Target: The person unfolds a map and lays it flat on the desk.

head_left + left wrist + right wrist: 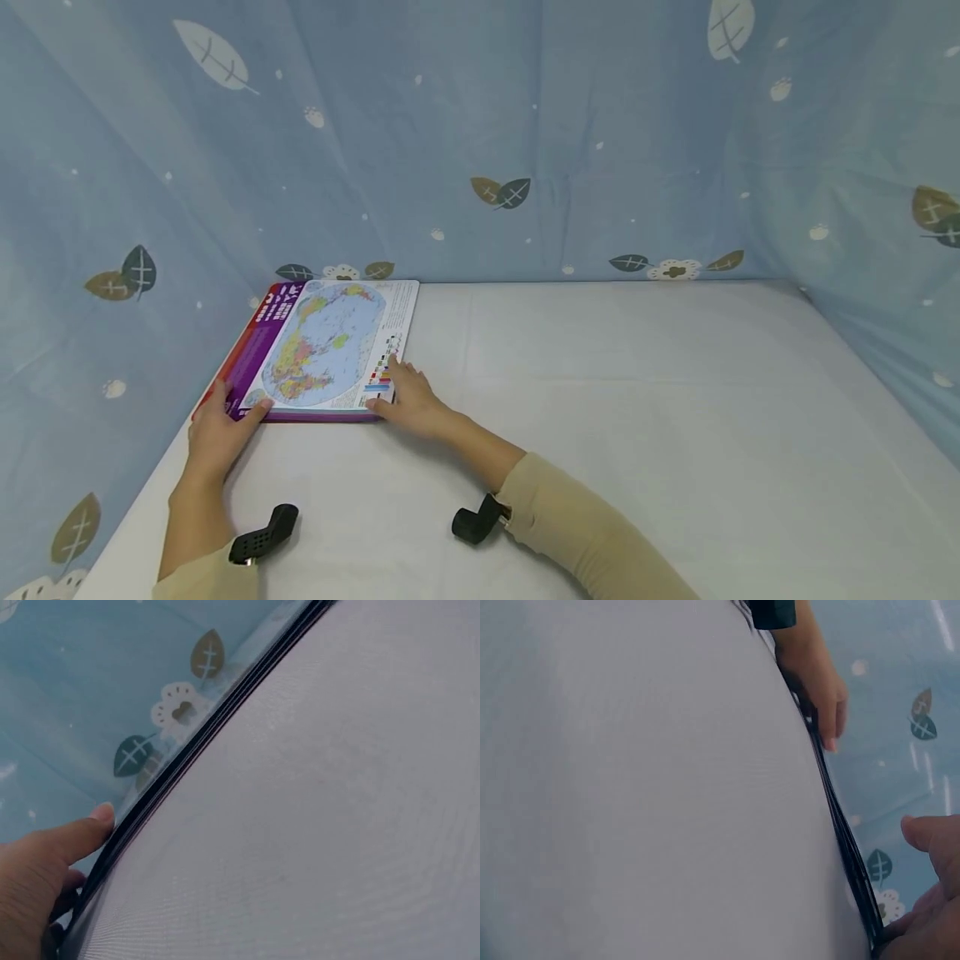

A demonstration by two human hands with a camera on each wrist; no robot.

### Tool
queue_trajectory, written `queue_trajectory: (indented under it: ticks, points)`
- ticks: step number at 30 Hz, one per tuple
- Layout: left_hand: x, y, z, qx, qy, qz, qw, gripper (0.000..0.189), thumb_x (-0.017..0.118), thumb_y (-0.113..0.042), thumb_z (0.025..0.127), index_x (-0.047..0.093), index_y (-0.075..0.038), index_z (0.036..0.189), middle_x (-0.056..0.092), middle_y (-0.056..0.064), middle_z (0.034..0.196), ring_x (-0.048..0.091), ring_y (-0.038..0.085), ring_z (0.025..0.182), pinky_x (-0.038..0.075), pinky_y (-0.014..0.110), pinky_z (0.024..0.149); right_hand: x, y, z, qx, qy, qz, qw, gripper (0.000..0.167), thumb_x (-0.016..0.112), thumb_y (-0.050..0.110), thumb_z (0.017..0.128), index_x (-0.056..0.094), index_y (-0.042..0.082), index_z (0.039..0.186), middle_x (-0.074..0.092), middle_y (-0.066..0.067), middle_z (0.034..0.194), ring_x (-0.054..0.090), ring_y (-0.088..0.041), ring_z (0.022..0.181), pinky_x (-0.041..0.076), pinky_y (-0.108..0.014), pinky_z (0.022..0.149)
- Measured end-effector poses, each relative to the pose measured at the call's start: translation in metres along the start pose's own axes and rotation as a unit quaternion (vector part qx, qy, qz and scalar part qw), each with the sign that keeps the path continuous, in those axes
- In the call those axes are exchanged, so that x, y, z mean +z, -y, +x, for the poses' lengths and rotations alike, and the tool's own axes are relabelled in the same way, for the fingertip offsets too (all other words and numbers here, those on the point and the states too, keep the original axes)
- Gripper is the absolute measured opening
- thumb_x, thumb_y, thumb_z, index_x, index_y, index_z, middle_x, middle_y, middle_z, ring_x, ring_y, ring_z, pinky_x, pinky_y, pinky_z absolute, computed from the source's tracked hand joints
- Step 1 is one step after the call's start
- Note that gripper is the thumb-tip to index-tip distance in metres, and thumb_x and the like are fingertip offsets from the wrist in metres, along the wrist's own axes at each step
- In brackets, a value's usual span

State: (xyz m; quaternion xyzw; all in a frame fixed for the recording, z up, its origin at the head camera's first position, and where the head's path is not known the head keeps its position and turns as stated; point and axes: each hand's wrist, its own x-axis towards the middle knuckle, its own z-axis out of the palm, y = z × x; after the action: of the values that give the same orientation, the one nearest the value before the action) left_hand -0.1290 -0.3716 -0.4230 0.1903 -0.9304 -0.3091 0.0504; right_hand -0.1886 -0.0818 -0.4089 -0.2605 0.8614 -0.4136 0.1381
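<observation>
A thin, flat stack of sheets is touched at its two near corners by the person's hands. It lies between them and stretches forward from them toward the patterned blue curtain. On its top face a world map is shown, bordered by a purple band with white lettering on the side of the left hand; a red margin is seen outside that band. Several dark layers are shown along the stack's edge in both wrist views.

The left hand is set at the near left corner, with its thumb spread away from the fingers; some of its fingers are hidden. The near right corner is touched by the right hand, with its fingers laid loosely along the side edge and its thumb held apart at the near edge. Neither hand is closed into a grip.

The stack is carried by a white bench, which extends well to the right of the right hand. Behind the hands, beige sleeves are worn, and a black device is seen at the left wrist, with a similar one at the right.
</observation>
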Motion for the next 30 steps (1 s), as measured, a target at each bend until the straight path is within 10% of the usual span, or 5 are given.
queue_trajectory:
  ticks: [14, 22, 26, 30]
  points:
    - [0.0, -0.001, 0.002, -0.018, 0.026, 0.02, 0.9993, 0.087, 0.044, -0.05, 0.095, -0.004, -0.002, 0.149, 0.008, 0.036, 0.149, 0.007, 0.056, 0.135, 0.013, 0.074, 0.103, 0.005, -0.002, -0.004, 0.015, -0.033, 0.111, 0.9932, 0.068, 0.054, 0.031, 0.096, 0.021, 0.009, 0.151, 0.023, -0.008, 0.155, 0.019, -0.02, 0.143, 0.018, -0.035, 0.118]
    - [0.0, -0.009, 0.0, 0.006, 0.038, 0.02, 0.9991, 0.075, 0.036, -0.048, 0.098, 0.006, -0.002, 0.15, 0.01, 0.035, 0.148, 0.001, 0.06, 0.133, 0.009, 0.075, 0.102, 0.004, -0.007, 0.005, 0.069, -0.162, 0.36, 0.9162, 0.041, 0.062, 0.013, 0.091, 0.054, 0.007, 0.131, 0.059, -0.009, 0.124, 0.057, -0.019, 0.112, 0.049, -0.027, 0.094]
    - [0.003, -0.011, -0.003, 0.011, 0.023, 0.007, 0.9997, 0.072, 0.038, -0.045, 0.099, 0.013, -0.001, 0.149, 0.014, 0.033, 0.149, 0.001, 0.058, 0.134, 0.007, 0.073, 0.104, 0.002, -0.008, 0.007, 0.075, -0.177, 0.397, 0.8973, 0.041, 0.064, 0.012, 0.089, 0.055, 0.007, 0.128, 0.06, -0.008, 0.118, 0.057, -0.014, 0.101, 0.051, -0.022, 0.082]
    - [0.005, -0.012, -0.007, 0.022, 0.009, -0.011, 0.9997, 0.068, 0.04, -0.041, 0.099, 0.02, 0.002, 0.148, 0.02, 0.033, 0.148, 0.002, 0.058, 0.134, 0.006, 0.07, 0.107, 0.003, -0.008, 0.01, 0.08, -0.174, 0.396, 0.8984, 0.043, 0.065, 0.012, 0.088, 0.055, 0.007, 0.129, 0.059, -0.008, 0.114, 0.057, -0.013, 0.09, 0.049, -0.021, 0.074]
